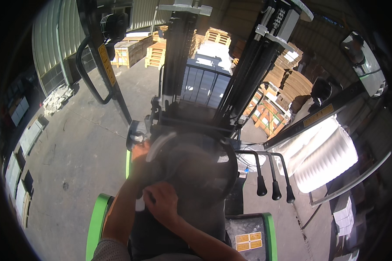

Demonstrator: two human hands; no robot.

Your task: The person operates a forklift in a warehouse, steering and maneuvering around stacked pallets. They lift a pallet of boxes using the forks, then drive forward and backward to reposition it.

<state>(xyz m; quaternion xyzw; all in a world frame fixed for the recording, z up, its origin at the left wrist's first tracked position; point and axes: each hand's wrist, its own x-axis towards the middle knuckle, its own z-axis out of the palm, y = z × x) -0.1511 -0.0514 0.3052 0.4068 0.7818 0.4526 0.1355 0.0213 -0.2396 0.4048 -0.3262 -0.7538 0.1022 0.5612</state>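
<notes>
In front of me is a black forklift steering wheel (232, 180), its rim and hub partly smeared by motion. My right hand (162, 199) has its fingers curled at the wheel's lower left rim. Farther forward, my left hand (140, 151) reaches past the wheel's left side, close to a small dark-rimmed part (137, 134) beside the column. Its fingers are blurred and partly hidden, so their hold cannot be made out. Three black-knobbed control levers (275, 191) stand to the right of the wheel, untouched by either hand.
Ahead rises the forklift mast (248, 65), with a load guard (204, 85) and a pale stack (211, 56) behind it. Wooden pallets (156, 55) stand far off. At right are a white ribbed roll (329, 156), stacked cardboard (292, 82) and a mirror (366, 65). Slabs (31, 135) line the left.
</notes>
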